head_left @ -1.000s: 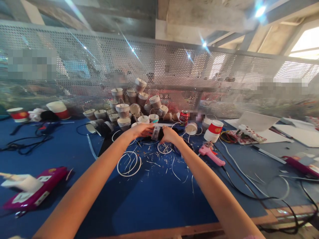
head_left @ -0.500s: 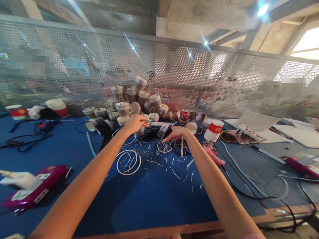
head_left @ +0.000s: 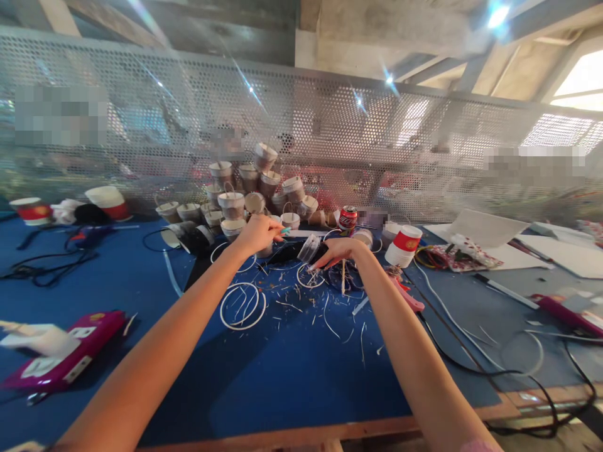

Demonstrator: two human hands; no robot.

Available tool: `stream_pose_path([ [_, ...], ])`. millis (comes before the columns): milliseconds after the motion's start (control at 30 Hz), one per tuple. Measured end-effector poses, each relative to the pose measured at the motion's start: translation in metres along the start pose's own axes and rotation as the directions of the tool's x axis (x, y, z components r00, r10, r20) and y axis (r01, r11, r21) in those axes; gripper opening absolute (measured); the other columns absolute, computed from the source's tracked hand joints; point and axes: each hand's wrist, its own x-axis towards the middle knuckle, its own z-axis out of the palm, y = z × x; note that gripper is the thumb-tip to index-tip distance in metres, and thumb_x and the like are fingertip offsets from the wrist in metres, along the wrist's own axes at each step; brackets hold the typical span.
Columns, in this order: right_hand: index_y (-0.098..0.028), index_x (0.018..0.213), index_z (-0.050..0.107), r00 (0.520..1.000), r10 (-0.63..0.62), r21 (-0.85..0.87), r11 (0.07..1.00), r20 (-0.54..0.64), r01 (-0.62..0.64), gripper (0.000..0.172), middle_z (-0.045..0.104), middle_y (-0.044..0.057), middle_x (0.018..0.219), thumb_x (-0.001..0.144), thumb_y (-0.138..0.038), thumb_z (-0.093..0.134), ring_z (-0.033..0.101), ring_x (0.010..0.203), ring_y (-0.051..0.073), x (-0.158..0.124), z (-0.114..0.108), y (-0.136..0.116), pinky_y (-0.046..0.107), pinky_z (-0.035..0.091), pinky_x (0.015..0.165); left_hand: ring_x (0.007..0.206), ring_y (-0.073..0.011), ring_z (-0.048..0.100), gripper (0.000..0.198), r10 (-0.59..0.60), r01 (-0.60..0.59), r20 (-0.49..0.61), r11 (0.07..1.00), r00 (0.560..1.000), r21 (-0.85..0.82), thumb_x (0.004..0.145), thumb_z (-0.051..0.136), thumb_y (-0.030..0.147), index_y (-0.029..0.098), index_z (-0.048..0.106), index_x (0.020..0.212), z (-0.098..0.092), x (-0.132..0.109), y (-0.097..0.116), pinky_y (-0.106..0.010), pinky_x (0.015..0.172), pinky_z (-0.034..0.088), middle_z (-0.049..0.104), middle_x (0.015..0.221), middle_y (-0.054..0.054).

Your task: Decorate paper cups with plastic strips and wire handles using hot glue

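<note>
My left hand (head_left: 258, 233) is stretched far over the blue table (head_left: 292, 376), its fingers pinched on a small teal-tipped object (head_left: 284, 231) just in front of a pile of small paper-cup baskets (head_left: 257, 188). My right hand (head_left: 336, 251) lies with fingers stretched out and pointing down-left. It rests beside a clear plastic piece (head_left: 308, 247) and a black roll (head_left: 286, 253), and holds nothing. White cord rings (head_left: 242, 306) and scattered white trimmings lie below both hands.
A soda can (head_left: 347, 218), a red-and-white paper cup (head_left: 402, 246) and a pink glue gun (head_left: 401, 290) with a black cable sit right of my hands. A pink box (head_left: 61, 355) lies at the left. A perforated metal screen (head_left: 330, 138) closes off the table's back.
My hands, together on the clear-wrapped black roll, have parted. The left lifted toward the cup pile with the teal-tipped object; the right let go, shifted right and spread its fingers.
</note>
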Motion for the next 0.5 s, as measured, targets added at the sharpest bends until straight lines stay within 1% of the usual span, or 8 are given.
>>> stream_pose_path([
  [67,-0.012,0.101,0.062,1.0,0.007,0.047,0.999,0.013,-0.008,0.053,0.068,0.009,0.095,0.052,-0.022,0.078,0.064,0.086,0.018,-0.0011,-0.0022,0.0014,0.026,0.052,0.074,0.063,-0.0182,0.065,0.011,0.001,0.0,-0.017,0.998,1.0,0.056,0.068,0.061,0.016,0.017,0.072,0.071,-0.0003,0.0002,-0.0017,-0.026,0.062,0.046,0.069,0.061,-0.004],
  [133,-0.013,0.099,0.063,0.999,-0.018,0.115,0.993,0.049,0.012,0.049,0.069,0.007,0.09,0.052,-0.02,0.078,0.064,0.082,0.016,-0.0018,-0.0044,0.0029,0.025,0.052,0.073,0.061,-0.019,0.064,0.005,0.009,-0.001,-0.076,0.995,0.997,0.104,0.062,0.068,0.02,0.016,0.071,0.064,-0.001,-0.001,-0.0016,-0.027,0.06,0.045,0.068,0.059,-0.004],
  [200,-0.013,0.096,0.063,0.996,-0.057,0.172,0.984,0.074,0.043,0.045,0.069,0.005,0.086,0.053,-0.018,0.078,0.064,0.079,0.014,-0.0024,-0.0064,0.0041,0.024,0.052,0.072,0.055,-0.0182,0.062,0.012,0.013,0.004,-0.132,0.991,0.991,0.131,0.058,0.072,0.026,0.016,0.068,0.055,-0.002,-0.0031,0.0006,-0.027,0.055,0.044,0.066,0.054,-0.004],
  [267,-0.012,0.093,0.063,0.992,-0.089,0.217,0.974,0.09,0.068,0.042,0.069,0.005,0.085,0.054,-0.018,0.077,0.065,0.079,0.014,-0.0034,-0.0079,0.0047,0.023,0.052,0.072,0.049,-0.0166,0.06,0.017,0.009,0.009,-0.146,0.993,0.989,0.121,0.06,0.071,0.03,0.015,0.065,0.053,-0.0027,-0.0049,0.0037,-0.025,0.051,0.043,0.063,0.049,-0.003],
  [333,-0.011,0.092,0.063,0.988,-0.112,0.247,0.966,0.107,0.083,0.039,0.069,0.006,0.085,0.056,-0.019,0.077,0.065,0.08,0.015,-0.0049,-0.0091,0.0047,0.024,0.052,0.072,0.049,-0.0158,0.061,0.017,0.01,-0.001,-0.109,0.996,0.994,0.086,0.066,0.066,0.029,0.016,0.065,0.055,-0.0025,-0.0052,0.0057,-0.024,0.05,0.043,0.063,0.049,-0.002],
  [400,-0.011,0.092,0.063,0.983,-0.127,0.264,0.96,0.135,0.088,0.038,0.069,0.007,0.084,0.058,-0.02,0.076,0.065,0.08,0.016,-0.007,-0.0096,0.0046,0.026,0.053,0.072,0.054,-0.016,0.063,0.018,0.021,-0.019,-0.042,0.998,0.999,0.054,0.073,0.058,0.024,0.016,0.066,0.058,-0.0014,-0.0037,0.0049,-0.023,0.053,0.045,0.066,0.054,-0.003],
  [500,-0.012,0.097,0.061,0.974,-0.153,0.293,0.951,0.17,0.098,0.042,0.069,0.007,0.085,0.059,-0.02,0.076,0.065,0.082,0.016,-0.0092,-0.0094,0.0055,0.029,0.053,0.076,0.063,-0.0173,0.066,0.018,0.064,-0.066,0.03,0.995,0.997,0.075,0.074,0.053,0.016,0.017,0.069,0.067,0.0004,0.0002,-0.0009,-0.025,0.06,0.046,0.07,0.066,-0.004],
])
